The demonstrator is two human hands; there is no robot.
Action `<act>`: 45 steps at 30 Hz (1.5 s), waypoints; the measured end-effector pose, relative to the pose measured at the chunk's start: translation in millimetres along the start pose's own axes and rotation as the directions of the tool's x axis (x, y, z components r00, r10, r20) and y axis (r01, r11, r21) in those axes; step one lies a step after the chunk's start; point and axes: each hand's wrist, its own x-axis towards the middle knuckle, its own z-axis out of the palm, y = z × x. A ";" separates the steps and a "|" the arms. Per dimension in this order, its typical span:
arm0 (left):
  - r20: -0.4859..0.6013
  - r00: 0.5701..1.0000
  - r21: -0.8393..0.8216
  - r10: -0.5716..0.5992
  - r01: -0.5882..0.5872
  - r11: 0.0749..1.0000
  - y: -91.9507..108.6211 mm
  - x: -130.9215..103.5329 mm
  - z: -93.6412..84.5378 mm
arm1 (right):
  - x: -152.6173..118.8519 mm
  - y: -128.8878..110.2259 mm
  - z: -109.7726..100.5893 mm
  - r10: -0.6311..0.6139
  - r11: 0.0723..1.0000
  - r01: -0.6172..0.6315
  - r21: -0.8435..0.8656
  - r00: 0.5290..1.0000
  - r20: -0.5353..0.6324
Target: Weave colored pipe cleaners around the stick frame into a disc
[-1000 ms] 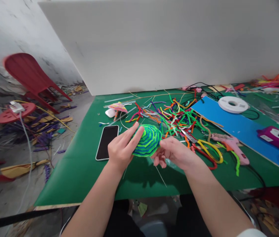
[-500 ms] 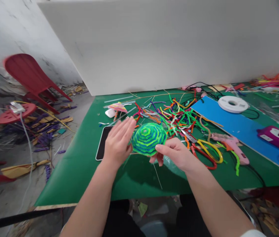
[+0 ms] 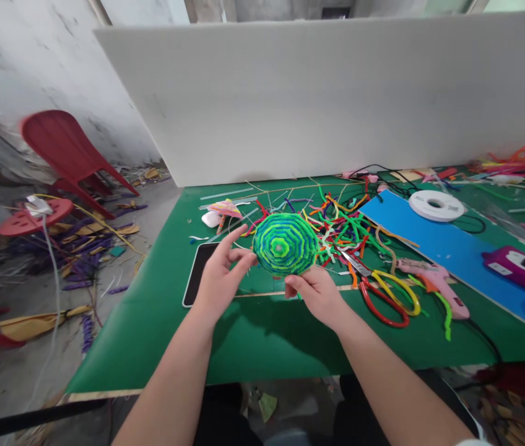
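A small umbrella canopy [image 3: 285,244] of pipe cleaners, ringed in green and blue, is held up above the table with its top turned towards me. My right hand [image 3: 318,294] pinches its lower right rim, thumb on the near side; the other fingers are partly hidden behind it. At the left rim is my left hand [image 3: 225,266], index finger stretched out and thumb apart from it. Its fingertips are close to the rim, and I cannot tell if they touch. A phone with a dark screen [image 3: 196,279] lies beneath my left hand. Behind it stands a pink and yellow toy umbrella [image 3: 226,208].
Loose coloured pipe cleaners [image 3: 353,217] are heaped behind the canopy. To the right lie scissors [image 3: 387,297], a pink glue gun [image 3: 439,285], a blue board [image 3: 420,235], a white spool [image 3: 436,205] and a purple power strip [image 3: 520,269]. A white panel [image 3: 318,105] borders the green table [image 3: 151,347].
The canopy has tilted up so its top faces me more, and it has risen slightly. My left hand has turned from flat with fingers together to fingers spread. The view has tipped upward.
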 end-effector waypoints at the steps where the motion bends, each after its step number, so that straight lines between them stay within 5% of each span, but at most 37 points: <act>1: 0.006 0.999 -0.057 -0.044 0.044 0.997 0.6 0.3 -0.3 | 0.9 1.6 1.1 0.017 1.000 -0.018 0.014 1.000 0.013; 8: -0.058 0.993 -0.289 -0.100 0.079 0.954 1.4 0.2 5.4 | 3.9 12.6 11.6 0.037 0.997 -0.037 -0.071 0.999 -0.008; 14: -0.088 0.990 -0.345 -0.109 0.073 0.936 -3.7 5.3 -1.2 | -4.4 -9.6 -10.0 0.240 0.969 -0.245 -0.024 0.922 0.304; 17: -0.028 0.992 -0.362 -0.120 0.101 0.927 -3.4 5.6 -5.2 | -3.6 -13.6 -27.3 0.341 0.935 -0.344 0.090 0.939 0.048; 20: 0.010 0.994 -0.330 -0.113 0.110 0.938 -2.7 4.8 -3.2 | 1.2 -8.9 -34.1 0.384 0.909 -0.336 0.248 0.906 -0.179; 27: 0.001 0.995 -0.053 -0.096 0.096 0.994 -4.8 2.2 7.4 | 9.5 3.7 -21.5 0.539 0.719 -0.458 0.523 0.842 -0.004; 31: -0.212 0.977 0.199 0.023 0.021 0.980 -5.3 0.8 7.5 | 9.6 5.1 -19.4 0.467 0.773 -0.336 0.538 0.876 -0.123; 33: -0.230 0.973 0.143 -0.025 0.059 0.988 -3.5 0.4 9.3 | 8.3 4.4 -18.4 0.417 0.845 -0.280 0.456 0.879 -0.232; 36: -0.027 0.966 -0.212 -0.258 0.247 0.945 1.0 -1.3 18.3 | 5.0 3.2 -14.9 0.251 0.961 -0.191 0.198 0.905 -0.345; 39: 0.179 0.930 -0.514 -0.322 0.368 0.775 1.8 -4.0 31.1 | 2.5 4.7 -7.2 -0.042 0.992 -0.002 -0.128 0.940 -0.339; 42: 0.260 0.914 -0.659 -0.312 0.404 0.635 -5.2 -4.9 38.5 | 1.4 7.9 5.3 -0.245 0.941 0.172 -0.290 0.939 -0.241; 45: 0.272 0.877 -0.721 -0.397 0.459 0.519 -15.1 -1.9 36.7 | -2.2 5.6 17.6 -0.307 0.913 0.244 -0.327 0.939 -0.157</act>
